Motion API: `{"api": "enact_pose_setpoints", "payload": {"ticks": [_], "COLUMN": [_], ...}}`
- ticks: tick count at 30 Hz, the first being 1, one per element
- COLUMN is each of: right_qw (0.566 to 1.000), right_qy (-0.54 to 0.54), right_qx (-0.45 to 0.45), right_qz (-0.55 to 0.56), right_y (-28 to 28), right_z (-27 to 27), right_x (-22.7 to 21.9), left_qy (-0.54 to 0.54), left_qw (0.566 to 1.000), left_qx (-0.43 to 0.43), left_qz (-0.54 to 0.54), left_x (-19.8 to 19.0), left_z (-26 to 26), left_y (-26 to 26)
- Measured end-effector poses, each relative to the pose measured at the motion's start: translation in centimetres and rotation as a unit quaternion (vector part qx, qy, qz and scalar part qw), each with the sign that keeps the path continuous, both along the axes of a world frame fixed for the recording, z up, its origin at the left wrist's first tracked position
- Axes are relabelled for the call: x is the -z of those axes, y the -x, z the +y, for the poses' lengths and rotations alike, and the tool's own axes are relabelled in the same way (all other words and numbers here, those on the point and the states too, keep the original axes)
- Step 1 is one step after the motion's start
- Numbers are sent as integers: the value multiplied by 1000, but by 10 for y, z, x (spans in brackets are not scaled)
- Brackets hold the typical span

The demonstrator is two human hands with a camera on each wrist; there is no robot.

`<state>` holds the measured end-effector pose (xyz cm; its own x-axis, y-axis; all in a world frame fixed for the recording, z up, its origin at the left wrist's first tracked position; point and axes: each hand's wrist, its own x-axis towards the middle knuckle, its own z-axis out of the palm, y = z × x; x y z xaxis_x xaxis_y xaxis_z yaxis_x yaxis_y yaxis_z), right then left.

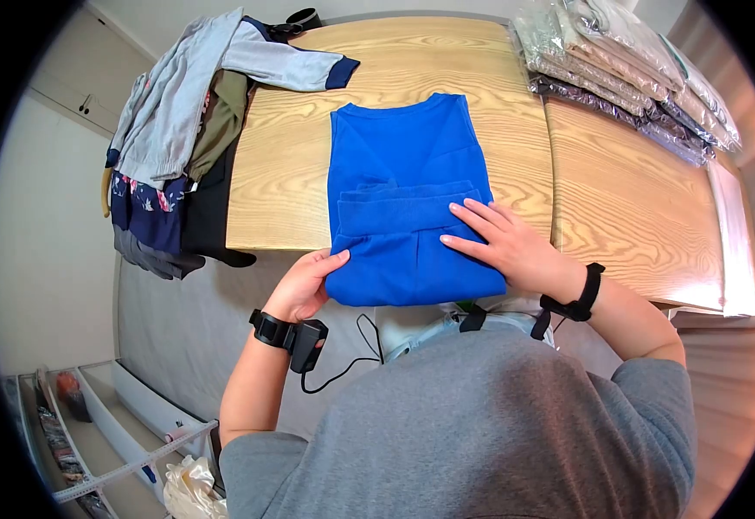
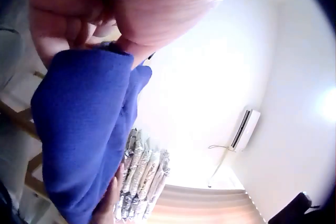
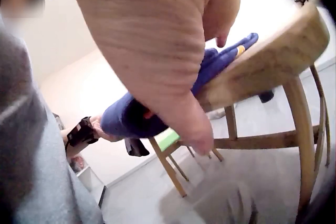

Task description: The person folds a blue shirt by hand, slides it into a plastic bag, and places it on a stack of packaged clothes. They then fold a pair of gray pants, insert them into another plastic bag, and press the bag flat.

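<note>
Mid-fold: left hand (image 1: 301, 290) pinches the blue cotton shirt's (image 1: 403, 199) hem; right hand (image 1: 503, 246) presses flat, fingers straight. Next, probably another fold.

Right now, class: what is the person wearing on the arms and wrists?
Both forearms are bare below short grey sleeves. The left wrist carries a black strap with a boxy black camera and a thin black cable. The right wrist has a black strap.
</note>
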<state>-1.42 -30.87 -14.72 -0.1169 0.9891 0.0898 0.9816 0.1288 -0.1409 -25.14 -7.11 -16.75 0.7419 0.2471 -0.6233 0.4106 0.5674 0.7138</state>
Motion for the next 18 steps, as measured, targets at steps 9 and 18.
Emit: {"api": "enact_pose_setpoints", "payload": {"ticks": [9, 18], "right_qw": [966, 914], "right_qy": [33, 87], "right_qx": [-53, -92], "right_qz": [252, 385], "right_y": [-25, -63], "right_z": [17, 26], "right_x": [-14, -19], "left_qy": [-717, -647], "left_qw": [669, 672], "left_qx": [159, 237], "left_qz": [-119, -272], "left_x": [-24, -15], "left_z": [25, 38], "left_y": [7, -52]}}
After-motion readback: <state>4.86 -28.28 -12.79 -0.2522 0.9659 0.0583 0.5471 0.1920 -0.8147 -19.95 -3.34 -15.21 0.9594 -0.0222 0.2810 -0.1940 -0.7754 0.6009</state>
